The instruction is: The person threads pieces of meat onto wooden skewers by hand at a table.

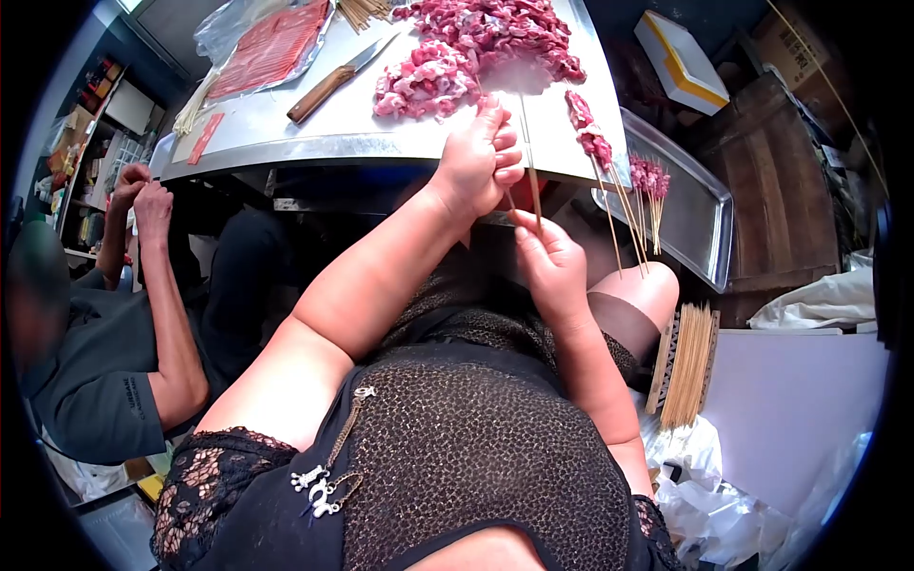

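Observation:
At the front edge of the metal table [352, 145], my left hand [481, 160] is closed, its fingers curled round something I cannot make out, beside the smaller heap of raw meat [428, 81]. Lower and to the right, my right hand [550, 257] pinches thin wooden skewers [534, 186] that point up toward the table. A larger meat pile [505, 33] lies at the back. Near the table's right corner rest skewers threaded with meat [588, 131], their bare ends sticking out over the edge. A knife with a wooden handle [322, 93] lies left of the meat.
More meat skewers [649, 181] lie on a metal tray [706, 224] at the right. Below it stands a holder of bare skewers [689, 366]. Packaged red strips [276, 48] lie on the table's left. A co-worker [114, 343] sits at the left, hands raised near the table.

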The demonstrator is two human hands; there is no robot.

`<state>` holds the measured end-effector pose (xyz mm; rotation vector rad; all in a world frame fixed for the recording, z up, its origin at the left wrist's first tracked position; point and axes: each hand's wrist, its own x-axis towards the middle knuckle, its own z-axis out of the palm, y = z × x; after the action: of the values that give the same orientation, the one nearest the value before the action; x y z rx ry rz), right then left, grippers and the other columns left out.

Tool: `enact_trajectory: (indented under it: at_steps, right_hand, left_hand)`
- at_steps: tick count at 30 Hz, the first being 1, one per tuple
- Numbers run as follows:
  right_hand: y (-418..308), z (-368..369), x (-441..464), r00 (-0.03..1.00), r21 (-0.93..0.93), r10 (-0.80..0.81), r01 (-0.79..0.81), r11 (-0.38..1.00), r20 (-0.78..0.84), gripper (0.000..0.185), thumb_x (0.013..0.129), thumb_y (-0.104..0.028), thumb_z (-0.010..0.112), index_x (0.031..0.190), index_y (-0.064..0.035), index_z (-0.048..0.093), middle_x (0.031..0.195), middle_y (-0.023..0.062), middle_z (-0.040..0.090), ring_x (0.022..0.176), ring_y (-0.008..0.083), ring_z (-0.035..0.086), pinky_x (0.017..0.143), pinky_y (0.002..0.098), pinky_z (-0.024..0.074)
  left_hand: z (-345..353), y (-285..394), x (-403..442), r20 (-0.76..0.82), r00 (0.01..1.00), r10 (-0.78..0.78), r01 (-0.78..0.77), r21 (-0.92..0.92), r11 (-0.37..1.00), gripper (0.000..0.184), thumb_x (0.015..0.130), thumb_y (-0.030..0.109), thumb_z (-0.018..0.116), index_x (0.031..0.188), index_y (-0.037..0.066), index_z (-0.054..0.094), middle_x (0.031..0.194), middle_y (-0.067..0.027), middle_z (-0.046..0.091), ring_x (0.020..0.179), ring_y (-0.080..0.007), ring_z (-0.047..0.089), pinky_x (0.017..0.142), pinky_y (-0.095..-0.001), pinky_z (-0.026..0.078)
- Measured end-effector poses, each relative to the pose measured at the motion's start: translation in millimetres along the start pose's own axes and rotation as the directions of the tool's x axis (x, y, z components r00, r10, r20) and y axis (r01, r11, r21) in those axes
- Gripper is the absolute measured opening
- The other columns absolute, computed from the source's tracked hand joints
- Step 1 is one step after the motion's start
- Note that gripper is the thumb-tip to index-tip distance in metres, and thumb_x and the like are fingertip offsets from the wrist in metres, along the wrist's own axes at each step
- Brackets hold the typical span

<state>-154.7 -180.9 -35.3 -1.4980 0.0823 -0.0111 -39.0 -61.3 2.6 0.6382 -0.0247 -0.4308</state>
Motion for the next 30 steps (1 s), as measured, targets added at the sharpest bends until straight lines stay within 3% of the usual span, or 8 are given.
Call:
enact_trajectory:
  at_steps: [7, 8, 10, 14, 18, 20, 26, 30]
  right_hand:
    - [-32, -3, 0, 0.997, -0.11, -0.056, 0.051, 0.993, -0.048, 0.02, 0.09, -0.008, 0.057, 0.108, -0.0004, 0.064, 0.069, -0.0034, 0.055, 0.058, 0.0023, 0.047, 0.053, 0.0185, 0.0401]
    - [-41, -9, 0, 0.994, -0.215, -0.085, 0.069, 0.974, -0.068, 0.02, 0.09, -0.008, 0.057, 0.107, -0.0005, 0.064, 0.07, -0.0027, 0.056, 0.058, 0.0027, 0.047, 0.054, 0.0187, 0.0405]
    - [-58, -32, 12, 0.927, -0.35, -0.349, 0.284, 0.893, -0.138, 0.023, 0.09, -0.009, 0.056, 0.111, -0.0031, 0.064, 0.07, -0.0008, 0.058, 0.058, 0.0044, 0.048, 0.054, 0.0196, 0.041]
    - [-92, -90, 37, 0.782, -0.702, -0.553, 0.222, 0.677, -0.287, 0.025, 0.088, -0.008, 0.054, 0.111, -0.0064, 0.064, 0.075, 0.0104, 0.064, 0.06, 0.0128, 0.057, 0.059, 0.0265, 0.0461]
    - [-58, -127, 67, 0.954, -0.919, -0.281, 0.015, 0.393, -0.105, 0.023, 0.086, -0.017, 0.051, 0.101, -0.0084, 0.066, 0.093, 0.0171, 0.064, 0.087, 0.0326, 0.062, 0.076, 0.0409, 0.0492]
    - [-56, -122, 66, 0.955, -0.922, -0.284, 0.036, 0.385, -0.081, 0.023, 0.086, -0.017, 0.052, 0.102, -0.0088, 0.066, 0.092, 0.017, 0.064, 0.086, 0.0329, 0.062, 0.076, 0.0405, 0.0492]
    - [-58, -113, 62, 0.956, -0.953, -0.286, 0.026, 0.301, -0.064, 0.019, 0.086, -0.016, 0.049, 0.095, -0.0068, 0.063, 0.087, 0.0162, 0.062, 0.084, 0.0341, 0.059, 0.074, 0.0436, 0.0478]
    - [-61, -117, 51, 0.875, -0.971, -0.484, 0.128, 0.201, 0.015, 0.021, 0.084, -0.012, 0.049, 0.099, -0.0033, 0.063, 0.089, 0.0149, 0.062, 0.086, 0.0322, 0.058, 0.079, 0.0409, 0.0467]
  left_hand:
    - [21, 6, 4, 0.047, 0.999, -0.014, 0.012, 0.052, 0.999, 0.044, 0.094, 0.05, 0.037, 0.113, 0.011, 0.046, 0.063, 0.0039, 0.033, 0.049, -0.0051, 0.029, 0.04, -0.0194, 0.025]
    - [19, 13, 7, 0.331, 0.943, -0.014, 0.035, -0.058, 0.998, 0.054, 0.093, 0.054, 0.036, 0.121, 0.008, 0.042, 0.075, -0.0028, 0.05, 0.06, -0.0107, 0.046, 0.052, -0.0239, 0.042]
    - [30, 24, 17, 0.209, 0.972, 0.103, -0.129, 0.113, 0.985, 0.061, 0.092, 0.057, 0.035, 0.123, 0.004, 0.04, 0.094, -0.0119, 0.06, 0.079, -0.0208, 0.058, 0.076, -0.0345, 0.049]
    - [-1, 61, 56, 0.059, 0.94, 0.337, -0.278, 0.706, 0.652, 0.04, 0.093, 0.029, 0.054, 0.125, 0.005, 0.051, 0.101, -0.0103, 0.064, 0.088, -0.0182, 0.062, 0.075, -0.0306, 0.051]
    - [-16, 53, 95, 0.25, 0.86, 0.444, -0.351, 0.923, 0.161, 0.015, 0.087, 0.01, 0.059, 0.098, 0.006, 0.068, 0.095, -0.0062, 0.066, 0.084, -0.0154, 0.062, 0.072, -0.0273, 0.051]
    - [-2, 49, 105, 0.614, 0.645, 0.456, -0.493, 0.79, -0.366, 0.014, 0.082, 0.006, 0.062, 0.095, 0.006, 0.069, 0.096, -0.0081, 0.066, 0.086, -0.0209, 0.063, 0.076, -0.0296, 0.051]
    - [19, 34, 158, 0.57, 0.815, 0.105, -0.323, 0.597, -0.734, 0.047, 0.078, 0.028, 0.063, 0.123, 0.017, 0.056, 0.139, -0.0151, 0.039, 0.132, -0.0311, 0.031, 0.109, -0.0448, 0.024]
    - [16, 31, 151, 0.518, 0.851, 0.087, -0.236, 0.526, -0.817, 0.043, 0.077, 0.033, 0.059, 0.117, 0.019, 0.06, 0.116, -0.0074, 0.051, 0.119, -0.0238, 0.041, 0.104, -0.0382, 0.025]
